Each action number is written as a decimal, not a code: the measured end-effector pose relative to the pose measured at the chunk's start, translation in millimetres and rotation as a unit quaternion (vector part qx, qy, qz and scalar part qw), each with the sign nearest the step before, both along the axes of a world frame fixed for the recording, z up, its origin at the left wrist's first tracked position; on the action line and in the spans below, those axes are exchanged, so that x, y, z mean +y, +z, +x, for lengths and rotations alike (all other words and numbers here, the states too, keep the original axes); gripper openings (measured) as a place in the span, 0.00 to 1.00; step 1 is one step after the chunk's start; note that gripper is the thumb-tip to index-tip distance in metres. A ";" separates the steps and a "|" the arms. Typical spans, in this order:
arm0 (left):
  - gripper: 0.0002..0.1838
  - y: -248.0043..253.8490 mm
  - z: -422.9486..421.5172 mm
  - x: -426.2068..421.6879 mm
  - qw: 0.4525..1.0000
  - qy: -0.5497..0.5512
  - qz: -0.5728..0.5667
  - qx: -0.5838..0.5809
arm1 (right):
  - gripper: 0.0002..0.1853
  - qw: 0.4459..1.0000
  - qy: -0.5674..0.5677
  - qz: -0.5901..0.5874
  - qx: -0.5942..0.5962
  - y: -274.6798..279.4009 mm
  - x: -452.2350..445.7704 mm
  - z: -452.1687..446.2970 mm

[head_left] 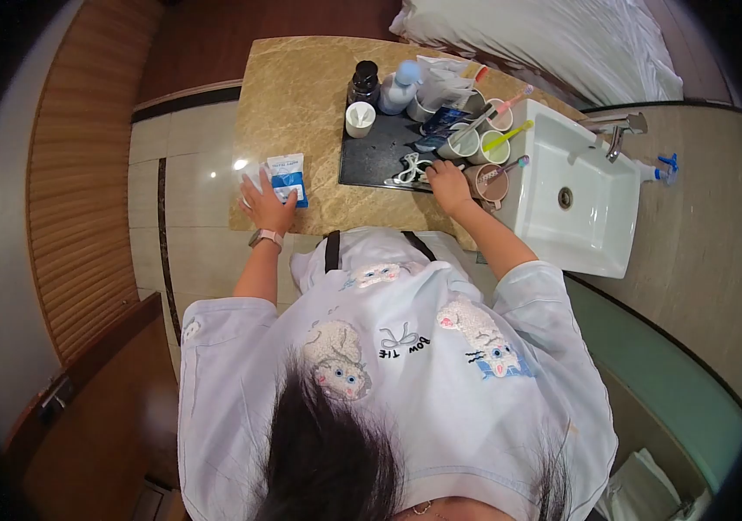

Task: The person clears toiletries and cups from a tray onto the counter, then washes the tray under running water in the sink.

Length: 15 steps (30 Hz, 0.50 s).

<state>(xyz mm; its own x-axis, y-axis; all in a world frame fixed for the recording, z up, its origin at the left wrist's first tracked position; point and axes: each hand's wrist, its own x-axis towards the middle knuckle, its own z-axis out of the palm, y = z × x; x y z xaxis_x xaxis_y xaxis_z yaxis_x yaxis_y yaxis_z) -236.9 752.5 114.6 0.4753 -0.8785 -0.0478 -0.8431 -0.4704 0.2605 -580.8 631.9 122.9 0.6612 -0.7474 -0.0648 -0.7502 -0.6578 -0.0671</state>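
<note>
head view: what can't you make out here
In the head view:
Fine print on the packet: too small, partly covered by the left hand.
Whether the right hand holds anything: the hand itself hides its grip.
White cloth: cut off by the top edge.

Along the left, a pale grey wall (10, 174), then a ribbed wooden panel (84, 182), with a dark brown door (84, 382) and its metal handle (56, 395) lower down. Underfoot, pale floor tiles (144, 208) crossed by a dark stripe (162, 226), giving way to reddish-brown flooring (197, 43) beyond a black strip (184, 106). In the middle, a tan stone tabletop (293, 95) catching bright light spots near its left edge; at its right, a white sink (601, 191) with a metal tap (617, 143). Beyond, white bedding (545, 43); lower right, a greenish panel (640, 373).
</note>
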 end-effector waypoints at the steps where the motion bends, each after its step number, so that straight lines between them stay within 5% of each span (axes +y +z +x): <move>1: 0.44 7.2 0.7 -6.7 1.000 -0.001 -0.007 0.000 | 0.07 1.000 0.003 0.006 -0.017 3.9 2.6 2.2; 5: 0.43 0.2 -16.8 -29.0 0.980 -0.144 -0.059 0.124 | 0.05 0.991 0.048 0.013 -0.124 22.2 19.0 34.8; 6: 0.40 9.5 -27.9 -33.1 0.957 -0.128 -0.030 0.258 | 0.05 0.986 0.071 0.014 -0.147 27.5 23.1 49.1; 8: 0.35 38.0 -50.4 -38.7 0.855 -0.086 0.034 0.510 | 0.05 0.979 0.110 0.032 -0.168 40.2 31.1 77.5; 11: 0.26 33.6 -47.0 -35.1 0.704 -0.036 0.081 0.705 | 0.06 0.975 0.146 0.066 -0.155 51.1 37.7 114.5; 12: 0.19 57.0 -46.1 -34.9 0.696 0.013 0.063 0.715 | 0.07 0.976 0.148 0.068 -0.143 50.6 39.8 123.6; 15: 0.19 16.9 -11.0 -28.0 0.705 -0.030 0.090 0.702 | 0.07 0.976 0.143 0.079 -0.147 51.0 45.6 144.1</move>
<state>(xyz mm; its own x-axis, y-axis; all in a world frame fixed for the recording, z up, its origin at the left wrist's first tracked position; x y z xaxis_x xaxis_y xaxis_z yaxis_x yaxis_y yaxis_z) -247.9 724.5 131.5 -0.1896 -0.8145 -0.5483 0.1681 -0.5771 0.7992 -436.7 677.6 173.8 0.8482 -0.5264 0.0593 -0.4714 -0.8012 -0.3685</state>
